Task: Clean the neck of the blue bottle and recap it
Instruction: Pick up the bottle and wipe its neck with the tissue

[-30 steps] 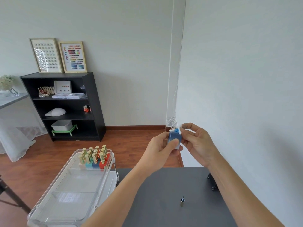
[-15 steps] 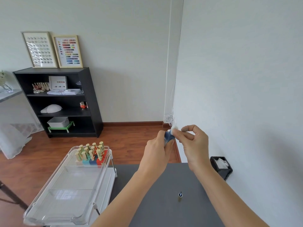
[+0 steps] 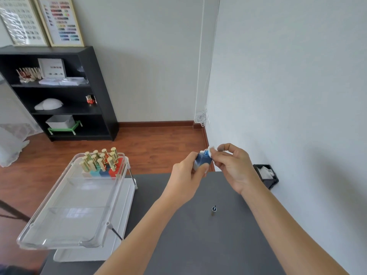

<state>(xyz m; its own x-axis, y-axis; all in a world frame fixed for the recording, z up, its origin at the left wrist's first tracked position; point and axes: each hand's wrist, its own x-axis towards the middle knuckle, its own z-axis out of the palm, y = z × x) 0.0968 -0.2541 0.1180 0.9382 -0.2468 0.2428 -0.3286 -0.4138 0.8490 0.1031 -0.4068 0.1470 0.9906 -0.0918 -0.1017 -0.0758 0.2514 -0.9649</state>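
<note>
My left hand [image 3: 186, 175] grips a small blue bottle [image 3: 202, 161] by its square body, tilted, above the far edge of the dark grey table [image 3: 198, 245]. The bottle's neck is uncapped. My right hand [image 3: 232, 165] pinches a small white cotton pad [image 3: 210, 151] against the neck. The bottle's cap [image 3: 214, 209] stands alone on the table, brush stem pointing up, nearer to me and below my right forearm.
A clear plastic tray [image 3: 65, 221] on a white cart at the left holds several gold-capped bottles [image 3: 101, 162] at its far end. A black waste bin [image 3: 266, 175] with white tissue sits by the right wall. A black shelf [image 3: 59, 92] stands at the back left.
The camera has tilted down, so hands and table sit lower and closer. Both hands keep their hold; the right hand's pad has shifted around the bottle neck.
</note>
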